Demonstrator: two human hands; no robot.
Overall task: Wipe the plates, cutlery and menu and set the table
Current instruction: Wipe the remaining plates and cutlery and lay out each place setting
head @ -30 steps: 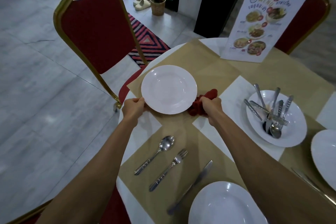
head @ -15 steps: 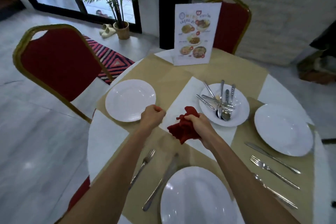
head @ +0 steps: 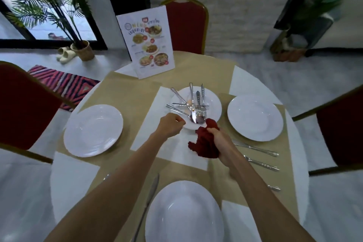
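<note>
Our right hand (head: 218, 137) is bunched tight around the red cloth (head: 204, 144), wadded up so a fresh fold is ready for wiping. Right at the cloth's tip sits the middle plate (head: 215, 108), piled with loose cutlery (head: 193, 107), which we judge is waiting its turn. Our left hand (head: 170, 126) is at that plate's near rim with its fingers curled, but we cannot tell whether it pinches the rim. Out to its left a bare plate (head: 93, 129) lies on the tabletop (head: 74, 179). Right of the cloth hand, another plate (head: 255, 117) has a knife (head: 255, 148) laid beside it. Beyond both hands stands the menu (head: 150, 43): dish photos show, but the lettering is too blurred to read.
</note>
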